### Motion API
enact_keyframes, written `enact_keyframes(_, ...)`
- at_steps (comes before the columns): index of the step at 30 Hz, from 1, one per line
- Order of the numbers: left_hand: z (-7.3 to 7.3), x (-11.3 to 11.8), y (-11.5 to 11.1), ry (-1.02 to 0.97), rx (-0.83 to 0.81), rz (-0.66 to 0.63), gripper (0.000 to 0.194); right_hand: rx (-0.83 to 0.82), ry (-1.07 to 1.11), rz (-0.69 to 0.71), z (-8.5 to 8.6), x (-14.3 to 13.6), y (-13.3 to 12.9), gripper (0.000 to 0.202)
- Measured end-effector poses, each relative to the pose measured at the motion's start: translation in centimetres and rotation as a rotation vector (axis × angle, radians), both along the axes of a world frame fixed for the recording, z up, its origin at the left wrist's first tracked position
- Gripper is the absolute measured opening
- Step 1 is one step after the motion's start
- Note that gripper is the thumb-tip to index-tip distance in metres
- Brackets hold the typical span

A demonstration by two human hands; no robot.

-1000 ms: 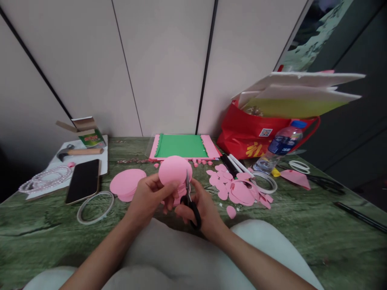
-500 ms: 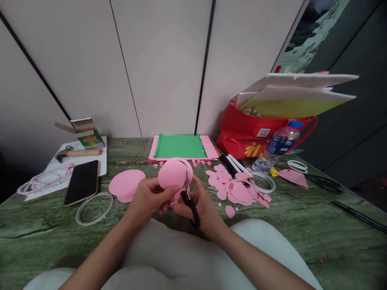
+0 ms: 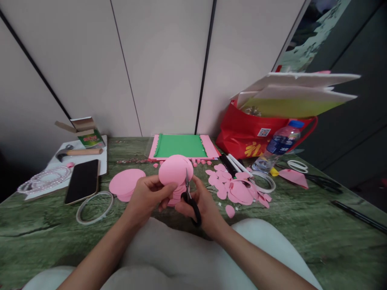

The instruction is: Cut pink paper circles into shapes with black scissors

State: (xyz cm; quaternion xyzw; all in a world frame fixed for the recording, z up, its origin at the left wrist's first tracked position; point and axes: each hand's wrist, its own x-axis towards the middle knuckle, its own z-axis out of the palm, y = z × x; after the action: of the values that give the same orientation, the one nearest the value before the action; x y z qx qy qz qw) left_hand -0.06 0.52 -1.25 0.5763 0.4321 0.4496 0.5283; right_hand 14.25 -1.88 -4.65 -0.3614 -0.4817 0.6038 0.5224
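Head view: I have the left hand [image 3: 148, 197] pinching a pink paper circle [image 3: 172, 171], thumb on the near face, held up off the table [image 3: 169, 249] in front of the lap. Right hand [image 3: 207, 209] is closed round black-handled scissors [image 3: 187, 187], fingers in the loops, blades pointing up across the circle's right edge. Can't tell from here how far the blades are apart. More pink paper shows just below the circle, partly hidden by the hands.

Left of the hands I get a stack of pink circles [image 3: 127, 183], then a smartphone [image 3: 82, 181] and a tape roll [image 3: 90, 222] near its lower end. Farther left: bead string [image 3: 45, 181], claw hammer [image 3: 84, 152], opened green box [image 3: 92, 139].

Right of the hands, a pile of pink paper petals [image 3: 222, 183], with another tape roll [image 3: 273, 186] beside it. Behind these, a water bottle [image 3: 281, 141] leans by a red bag [image 3: 236, 135]. Green sheet [image 3: 181, 146] lies on pink ones, back centre.
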Motion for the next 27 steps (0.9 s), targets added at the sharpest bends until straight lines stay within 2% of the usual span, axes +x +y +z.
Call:
enact_keyframes(10,0.10,-0.11,0.16,-0.030,0.012,0.024,0.022,-0.030,-0.065,-0.030,0.51,-0.01,-0.06,0.081)
enact_keyframes(16,0.11,-0.09,0.06,-0.080,-0.001,-0.002,0.021,-0.055,-0.054,-0.049,0.31,-0.09,0.15,0.080)
enact_keyframes(20,0.18,0.05,-0.02,-0.109,-0.045,-0.024,0.018,-0.041,-0.037,-0.013,0.63,-0.25,-0.02,0.081)
enact_keyframes(27,0.22,0.26,-0.10,0.012,-0.021,0.005,0.027,0.006,-0.084,0.021,0.11,-0.47,-0.25,0.074)
